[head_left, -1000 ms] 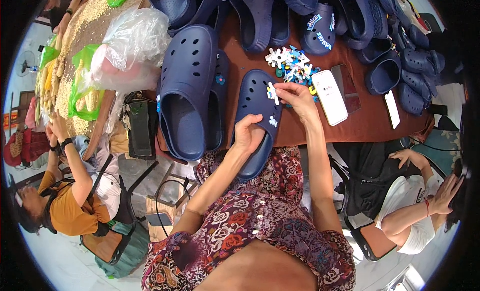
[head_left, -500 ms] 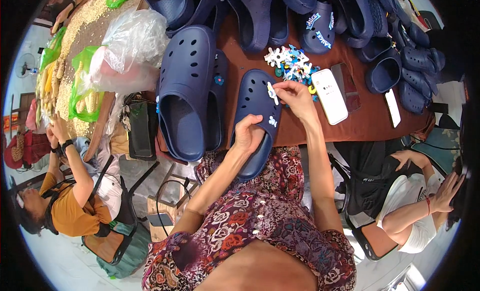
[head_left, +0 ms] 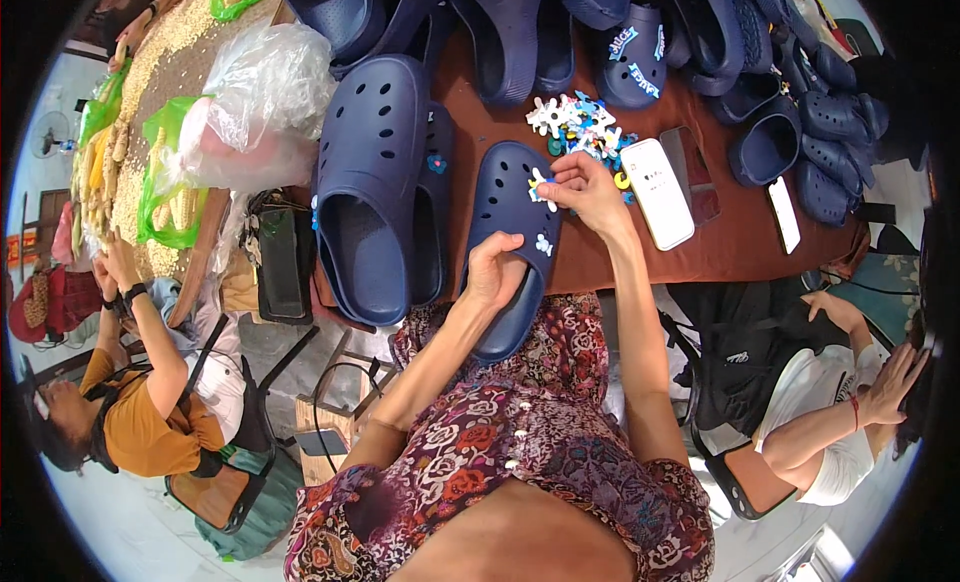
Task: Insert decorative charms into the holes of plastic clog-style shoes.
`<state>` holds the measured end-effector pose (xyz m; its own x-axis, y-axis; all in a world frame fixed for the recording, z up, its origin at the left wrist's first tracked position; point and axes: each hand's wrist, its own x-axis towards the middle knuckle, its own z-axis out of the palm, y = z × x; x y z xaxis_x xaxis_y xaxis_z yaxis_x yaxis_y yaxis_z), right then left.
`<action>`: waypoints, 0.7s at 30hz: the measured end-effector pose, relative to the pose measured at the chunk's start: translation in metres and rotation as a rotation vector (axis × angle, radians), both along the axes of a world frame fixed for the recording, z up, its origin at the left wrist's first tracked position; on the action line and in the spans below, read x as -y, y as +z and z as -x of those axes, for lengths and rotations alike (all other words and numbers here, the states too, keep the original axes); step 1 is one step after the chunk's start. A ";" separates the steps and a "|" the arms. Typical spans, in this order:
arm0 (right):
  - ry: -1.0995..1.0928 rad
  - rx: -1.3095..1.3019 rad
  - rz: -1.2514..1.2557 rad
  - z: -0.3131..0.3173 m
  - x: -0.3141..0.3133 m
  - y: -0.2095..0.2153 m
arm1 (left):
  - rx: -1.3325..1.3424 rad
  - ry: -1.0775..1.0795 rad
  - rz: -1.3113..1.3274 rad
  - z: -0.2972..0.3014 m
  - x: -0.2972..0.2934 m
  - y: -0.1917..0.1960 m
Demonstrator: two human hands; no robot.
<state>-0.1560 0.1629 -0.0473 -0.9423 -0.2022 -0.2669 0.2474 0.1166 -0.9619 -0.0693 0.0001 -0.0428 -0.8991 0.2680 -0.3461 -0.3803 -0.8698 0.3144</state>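
Observation:
My left hand (head_left: 497, 270) is closed round the side of a navy clog (head_left: 500, 207), its fingers inside the foot opening and its thumb on the upper. The clog lies with its toe away from me, its heel sticking out past the table edge. Between the thumb and fingers of my right hand (head_left: 590, 194) is a small white shoe charm (head_left: 541, 186) with blue and yellow bits, held against the holes on the clog's right side. A pale blue and white charm (head_left: 543, 244) sits on the clog nearer the opening. Just beyond lies a pile of loose charms (head_left: 580, 122).
A larger navy clog (head_left: 370, 182) stands to the left, and more clogs (head_left: 510, 42) line the back and right. Right of my hand lie a white phone (head_left: 657, 194) and a dark one (head_left: 692, 177). People sit on both sides; a clear plastic bag (head_left: 265, 82) lies left.
The charm in my right hand has turned and moved slightly down and left, so more of its face shows. My left hand keeps its hold on the clog.

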 end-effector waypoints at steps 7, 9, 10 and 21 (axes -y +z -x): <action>0.034 0.079 -0.095 0.007 -0.004 -0.002 | -0.013 -0.003 0.019 -0.003 0.003 -0.002; 0.035 0.072 -0.097 0.007 -0.004 -0.003 | 0.004 -0.008 0.029 -0.004 0.003 -0.005; 0.034 0.071 -0.098 0.008 -0.005 -0.004 | 0.003 -0.009 0.028 -0.004 0.003 -0.006; -0.009 0.060 -0.007 0.002 -0.001 -0.011 | -0.006 -0.053 0.062 -0.002 0.006 -0.002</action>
